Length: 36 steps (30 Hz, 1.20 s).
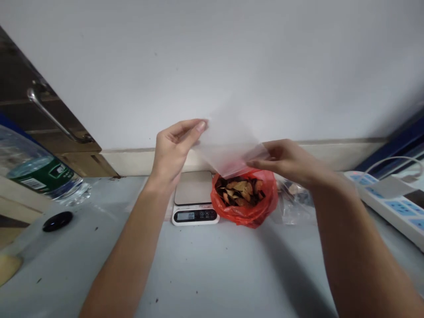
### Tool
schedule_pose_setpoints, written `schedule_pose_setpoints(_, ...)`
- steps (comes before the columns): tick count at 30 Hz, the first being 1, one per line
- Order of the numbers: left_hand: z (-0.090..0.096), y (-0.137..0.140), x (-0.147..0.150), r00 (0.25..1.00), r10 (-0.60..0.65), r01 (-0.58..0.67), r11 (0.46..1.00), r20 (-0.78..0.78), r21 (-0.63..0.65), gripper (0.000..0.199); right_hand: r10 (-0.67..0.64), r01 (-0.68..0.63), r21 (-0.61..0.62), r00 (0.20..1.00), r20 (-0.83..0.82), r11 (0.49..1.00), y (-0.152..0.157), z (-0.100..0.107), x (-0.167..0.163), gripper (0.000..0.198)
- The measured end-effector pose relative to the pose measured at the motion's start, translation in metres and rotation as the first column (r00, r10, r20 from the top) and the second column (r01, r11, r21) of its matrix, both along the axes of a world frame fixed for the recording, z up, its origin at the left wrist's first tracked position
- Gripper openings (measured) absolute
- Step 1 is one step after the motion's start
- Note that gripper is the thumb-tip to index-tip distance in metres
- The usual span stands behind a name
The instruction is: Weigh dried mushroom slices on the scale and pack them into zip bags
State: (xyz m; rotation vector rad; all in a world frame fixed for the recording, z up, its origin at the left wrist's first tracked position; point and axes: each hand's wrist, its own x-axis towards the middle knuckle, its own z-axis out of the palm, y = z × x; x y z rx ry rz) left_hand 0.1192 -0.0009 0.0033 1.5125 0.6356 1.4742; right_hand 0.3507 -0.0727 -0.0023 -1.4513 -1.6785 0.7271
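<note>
A thin translucent sheet or small bag point(228, 143) is held up in front of the wall; I cannot tell which it is. My left hand point(175, 150) pinches its upper left corner between thumb and fingers. At its lower right edge my right hand point(281, 159) grips it too, the fingers partly hidden behind it. Just below, a red plastic bag point(245, 216) stands with its mouth wide, full of dried brown slices point(243, 191). Left of the bag, touching or nearly so, sits a white digital kitchen scale point(195, 216) with a bare plate and a display that seems to read 0.0.
A large water bottle point(39, 172) with a green label is at the left, near a black oval object point(57, 221). Clear plastic bags point(296, 203) lie right of the red bag. A white power strip point(391, 203) with a cable runs along the right. A white wall point(232, 53) closes the back.
</note>
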Motion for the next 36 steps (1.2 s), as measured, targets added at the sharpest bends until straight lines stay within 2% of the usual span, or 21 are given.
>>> schedule_pose_setpoints(4, -0.003, 0.021, -0.044, 0.970, 0.177, -0.183, 0.983, -0.167, -0.022, 0.028, -0.106, 0.140, 0.117, 0.959, -0.262, 0.983, 0.008, -0.007, -0.030, 0.026)
schedule_pose_setpoints(5, -0.004, 0.026, -0.058, 0.942, 0.218, -0.232, 0.972, -0.255, -0.024, 0.028, -0.128, 0.180, 0.154, 0.946, -0.297, 0.972, 0.011, -0.010, -0.042, 0.024)
schedule_pose_setpoints(7, -0.007, 0.033, -0.089, 0.852, 0.217, -0.274, 0.960, -0.476, -0.052, 0.025, -0.172, 0.251, 0.250, 0.939, -0.298, 0.935, 0.018, -0.015, -0.068, 0.019)
schedule_pose_setpoints(9, -0.011, 0.037, -0.121, 0.729, 0.188, -0.340, 0.934, -0.658, -0.110, 0.021, -0.184, 0.249, 0.396, 0.963, -0.195, 0.884, 0.025, -0.020, -0.099, 0.016)
schedule_pose_setpoints(10, -0.013, 0.038, -0.137, 0.673, 0.186, -0.403, 0.904, -0.716, -0.143, 0.020, -0.175, 0.201, 0.483, 0.980, -0.098, 0.852, 0.027, -0.023, -0.117, 0.017)
schedule_pose_setpoints(12, -0.019, 0.039, -0.164, 0.617, 0.118, -0.472, 0.847, -0.778, -0.245, 0.023, -0.162, 0.007, 0.600, 0.965, 0.204, 0.800, 0.030, -0.026, -0.152, 0.023)
schedule_pose_setpoints(14, -0.027, 0.038, -0.184, 0.610, 0.026, -0.473, 0.814, -0.792, -0.338, 0.032, -0.114, -0.221, 0.515, 0.833, 0.542, 0.828, 0.029, -0.029, -0.187, 0.028)
schedule_pose_setpoints(16, -0.036, 0.037, -0.195, 0.611, -0.076, -0.434, 0.801, -0.788, -0.414, 0.038, 0.058, -0.404, 0.275, 0.644, 0.763, 0.872, 0.026, -0.034, -0.217, 0.031)
schedule_pose_setpoints(18, -0.044, 0.038, -0.199, 0.600, -0.160, -0.386, 0.801, -0.784, -0.458, 0.037, 0.240, -0.473, 0.029, 0.498, 0.833, 0.881, 0.022, -0.042, -0.237, 0.033)
schedule_pose_setpoints(20, -0.049, 0.042, -0.197, 0.578, -0.195, -0.342, 0.824, -0.793, -0.452, 0.029, 0.350, -0.482, -0.115, 0.433, 0.831, 0.869, 0.018, -0.053, -0.248, 0.033)
schedule_pose_setpoints(23, -0.054, 0.050, -0.187, 0.551, -0.192, -0.247, 0.892, -0.812, -0.379, 0.014, 0.384, -0.467, -0.165, 0.424, 0.820, 0.869, 0.014, -0.067, -0.250, 0.036)
schedule_pose_setpoints(25, -0.058, 0.054, -0.177, 0.534, -0.223, -0.155, 0.922, -0.816, -0.354, 0.011, 0.384, -0.444, -0.178, 0.432, 0.816, 0.878, 0.011, -0.073, -0.247, 0.042)
schedule_pose_setpoints(28, -0.068, 0.056, -0.164, 0.454, -0.290, -0.065, 0.932, -0.842, -0.356, 0.031, 0.370, -0.413, -0.183, 0.437, 0.819, 0.892, 0.006, -0.078, -0.244, 0.050)
schedule_pose_setpoints(31, -0.077, 0.056, -0.154, 0.348, -0.301, -0.045, 0.941, -0.888, -0.336, 0.056, 0.352, -0.408, -0.167, 0.433, 0.830, 0.897, -0.001, -0.083, -0.246, 0.056)
schedule_pose_setpoints(36, -0.083, 0.055, -0.140, 0.158, -0.268, -0.043, 0.960, -0.951, -0.277, 0.074, 0.386, -0.427, -0.185, 0.451, 0.805, 0.885, -0.010, -0.083, -0.244, 0.056)
